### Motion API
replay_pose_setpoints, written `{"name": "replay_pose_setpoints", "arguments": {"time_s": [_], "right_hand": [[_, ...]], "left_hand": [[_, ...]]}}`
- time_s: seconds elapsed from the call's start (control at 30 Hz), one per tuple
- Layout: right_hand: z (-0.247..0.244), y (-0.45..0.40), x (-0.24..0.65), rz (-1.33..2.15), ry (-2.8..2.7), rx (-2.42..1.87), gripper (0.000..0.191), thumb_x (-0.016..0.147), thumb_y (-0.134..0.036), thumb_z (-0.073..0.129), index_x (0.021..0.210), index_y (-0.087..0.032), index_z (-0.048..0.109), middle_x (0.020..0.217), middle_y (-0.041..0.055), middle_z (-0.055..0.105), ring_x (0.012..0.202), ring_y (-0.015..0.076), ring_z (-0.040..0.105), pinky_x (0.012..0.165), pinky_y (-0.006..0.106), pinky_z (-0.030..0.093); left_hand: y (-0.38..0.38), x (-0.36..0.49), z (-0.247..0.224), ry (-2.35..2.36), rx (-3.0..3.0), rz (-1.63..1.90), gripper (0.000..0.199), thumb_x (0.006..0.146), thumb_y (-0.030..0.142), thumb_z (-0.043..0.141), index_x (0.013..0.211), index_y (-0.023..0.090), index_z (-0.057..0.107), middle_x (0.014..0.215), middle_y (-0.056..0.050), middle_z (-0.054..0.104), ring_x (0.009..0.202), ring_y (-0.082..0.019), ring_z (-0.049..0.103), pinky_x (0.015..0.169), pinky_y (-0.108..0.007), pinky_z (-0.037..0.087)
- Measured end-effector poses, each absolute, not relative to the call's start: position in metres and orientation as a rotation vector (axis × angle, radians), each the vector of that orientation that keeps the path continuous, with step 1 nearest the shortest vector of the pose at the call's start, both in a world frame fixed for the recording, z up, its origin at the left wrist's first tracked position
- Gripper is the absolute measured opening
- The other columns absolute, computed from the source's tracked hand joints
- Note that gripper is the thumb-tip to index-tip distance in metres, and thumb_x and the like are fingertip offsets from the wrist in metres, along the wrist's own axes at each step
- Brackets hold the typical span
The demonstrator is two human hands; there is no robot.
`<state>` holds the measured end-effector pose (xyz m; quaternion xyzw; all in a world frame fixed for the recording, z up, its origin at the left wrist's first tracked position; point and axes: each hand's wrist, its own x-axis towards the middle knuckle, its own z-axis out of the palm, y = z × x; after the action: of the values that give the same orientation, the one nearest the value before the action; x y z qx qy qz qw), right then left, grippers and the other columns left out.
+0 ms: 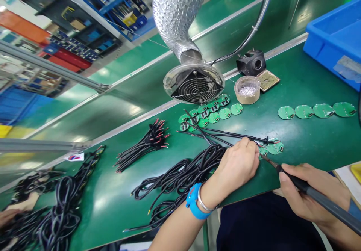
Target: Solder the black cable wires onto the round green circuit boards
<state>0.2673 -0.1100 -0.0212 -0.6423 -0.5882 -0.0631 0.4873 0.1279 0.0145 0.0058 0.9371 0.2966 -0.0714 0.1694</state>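
My left hand [239,161], with a blue band and a metal bangle at the wrist, is closed in a pinch on a black cable whose red wire end reaches a small green circuit board [263,150]. Its fingertips are partly hidden. My right hand [310,191] grips a soldering iron [300,184], its tip at that board's edge. Just beyond lies a joined round green board [275,147], with another black cable [239,135] reaching it. Coiled black cables [194,168] lie left of my left hand.
A fume-extraction hood [197,87] hangs over rows of round boards [213,117]. Behind stand a solder-filled round container [248,90] and a black iron holder [251,63]. Four-sided blue bin [332,52] is at right. Cable bundles [143,145] lie left; another person's hand [11,216] is far left.
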Motion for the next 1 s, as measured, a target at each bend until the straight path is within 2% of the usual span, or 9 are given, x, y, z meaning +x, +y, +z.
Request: {"name": "replay_pose_setpoints", "arguments": {"time_s": [0.37, 0.47, 0.7, 0.83, 1.0], "right_hand": [[-0.028, -0.124, 0.264, -0.246, -1.580, -1.509, 0.013, 0.086, -0.014, 0.063, 0.099, -0.016, 0.062, 0.065, -0.0016, 0.064, 0.056, 0.0112, 0.060, 0.055, 0.024, 0.051], [-0.034, -0.131, 0.279, -0.173, -1.676, -1.503, 0.012, 0.089, -0.019, 0.059, 0.101, -0.018, 0.062, 0.068, -0.0008, 0.066, 0.057, 0.0121, 0.063, 0.054, 0.023, 0.053], [-0.050, -0.142, 0.313, -0.018, -1.765, -1.522, 0.023, 0.089, -0.020, 0.059, 0.112, -0.021, 0.062, 0.077, 0.0003, 0.070, 0.061, 0.0121, 0.067, 0.054, 0.019, 0.055], [-0.040, -0.136, 0.300, -0.007, -1.680, -1.530, 0.019, 0.087, -0.020, 0.061, 0.106, -0.021, 0.063, 0.074, -0.0003, 0.070, 0.059, 0.0130, 0.067, 0.051, 0.021, 0.054], [-0.025, -0.121, 0.269, -0.153, -1.456, -1.516, 0.008, 0.087, -0.018, 0.059, 0.094, -0.018, 0.063, 0.065, -0.0020, 0.065, 0.053, 0.0111, 0.062, 0.052, 0.021, 0.052]], "left_hand": [[0.012, 0.129, 0.006, 0.883, 2.701, -0.200, 0.019, 0.098, 0.022, 0.039, 0.095, 0.016, 0.056, 0.094, -0.008, 0.059, 0.083, -0.022, 0.061, 0.078, -0.036, 0.056], [0.012, 0.130, 0.006, 0.895, 2.704, -0.201, 0.019, 0.098, 0.022, 0.039, 0.095, 0.016, 0.057, 0.095, -0.008, 0.059, 0.084, -0.023, 0.061, 0.079, -0.037, 0.056], [0.013, 0.130, 0.005, 0.909, 2.674, -0.189, 0.016, 0.097, 0.021, 0.042, 0.094, 0.016, 0.057, 0.095, -0.007, 0.059, 0.085, -0.022, 0.062, 0.082, -0.037, 0.056], [0.011, 0.129, 0.004, 0.920, 2.671, -0.154, 0.016, 0.096, 0.020, 0.043, 0.093, 0.016, 0.058, 0.093, -0.007, 0.059, 0.083, -0.022, 0.061, 0.080, -0.036, 0.055], [0.011, 0.129, 0.003, 0.913, 2.658, -0.115, 0.014, 0.096, 0.020, 0.045, 0.093, 0.017, 0.058, 0.092, -0.006, 0.059, 0.082, -0.021, 0.061, 0.080, -0.035, 0.055]]}}
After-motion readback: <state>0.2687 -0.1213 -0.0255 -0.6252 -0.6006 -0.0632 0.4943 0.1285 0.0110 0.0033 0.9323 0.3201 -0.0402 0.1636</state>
